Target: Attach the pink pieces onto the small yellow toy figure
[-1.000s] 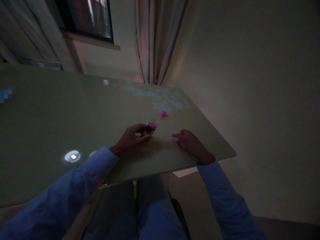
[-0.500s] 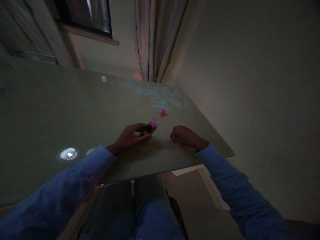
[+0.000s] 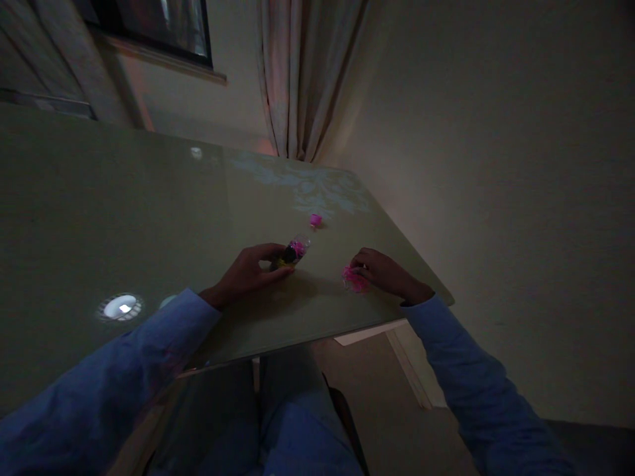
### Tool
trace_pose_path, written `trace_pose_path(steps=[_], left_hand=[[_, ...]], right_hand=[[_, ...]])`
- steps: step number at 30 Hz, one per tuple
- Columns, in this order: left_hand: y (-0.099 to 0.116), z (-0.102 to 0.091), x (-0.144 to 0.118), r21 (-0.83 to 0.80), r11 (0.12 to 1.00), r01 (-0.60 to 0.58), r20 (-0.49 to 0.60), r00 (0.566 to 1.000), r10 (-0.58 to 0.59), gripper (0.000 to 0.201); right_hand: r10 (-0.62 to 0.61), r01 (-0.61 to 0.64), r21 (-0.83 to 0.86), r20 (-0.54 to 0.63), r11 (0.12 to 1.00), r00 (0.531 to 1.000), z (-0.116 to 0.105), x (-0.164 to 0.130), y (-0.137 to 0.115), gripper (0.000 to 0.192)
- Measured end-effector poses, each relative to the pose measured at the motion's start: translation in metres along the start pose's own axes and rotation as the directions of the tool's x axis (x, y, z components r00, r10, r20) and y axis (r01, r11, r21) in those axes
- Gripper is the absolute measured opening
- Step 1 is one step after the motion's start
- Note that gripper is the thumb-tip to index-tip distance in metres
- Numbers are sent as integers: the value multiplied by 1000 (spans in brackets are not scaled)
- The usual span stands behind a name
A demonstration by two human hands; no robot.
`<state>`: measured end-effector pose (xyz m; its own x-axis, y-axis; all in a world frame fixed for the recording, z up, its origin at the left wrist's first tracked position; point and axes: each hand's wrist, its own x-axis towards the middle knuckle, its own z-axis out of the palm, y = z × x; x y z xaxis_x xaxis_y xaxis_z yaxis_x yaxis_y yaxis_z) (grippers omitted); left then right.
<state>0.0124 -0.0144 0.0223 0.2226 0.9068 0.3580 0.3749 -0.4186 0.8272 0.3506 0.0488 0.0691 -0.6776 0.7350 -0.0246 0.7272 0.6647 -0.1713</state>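
Note:
My left hand is closed round a small clear bottle, tilted with its open-looking end up and to the right. Pink pieces show inside it, with a dark and yellow patch lower down, partly covered by my fingers. On the table to the right lies a loose heap of thin pink loops, like small rubber bands. My right hand is at the heap's right edge, its thumb and fingers pinched together; what is between them is hidden. Behind the bottle sits a small bright pink cap.
The glossy greenish table extends far to the left, with light reflections on it. Its right edge runs close to a plain wall. A curtain hangs behind the far edge, and a window is at the upper left.
My right hand has moved slightly right, off the pink loops, so the heap now shows between the hands. My left hand still holds the bottle. The view has shifted a little.

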Motion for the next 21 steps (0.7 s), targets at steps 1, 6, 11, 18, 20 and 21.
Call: trace_pose_path(steps=[1,6,11,18,20,21], left_hand=[[0,0,0,5,1000,-9,-2,1000,9,48],[-2,0,0,18,1000,-25,-1,1000,25,49],[-6,-1,-1,50,998,-41,-6,999,42,49],[-5,-2,-2,53,996,-77,-16,997,78,47],[-7,-2,-2,67,994,-90,-19,996,91,47],[-7,-2,-2,73,993,-96,-19,995,98,48]], right_hand=[[9,-9,5,-8,1000,1000,0,-8,2,7],[72,-65,83,-81,994,994,11,-43,7,5],[193,-145,199,-244,969,950,36,-56,1,10],[215,-120,245,-406,962,888,54,-55,-3,16],[217,-117,250,-422,961,880,51,-56,-3,19],[211,-111,250,-418,962,883,49,-57,-2,19]])
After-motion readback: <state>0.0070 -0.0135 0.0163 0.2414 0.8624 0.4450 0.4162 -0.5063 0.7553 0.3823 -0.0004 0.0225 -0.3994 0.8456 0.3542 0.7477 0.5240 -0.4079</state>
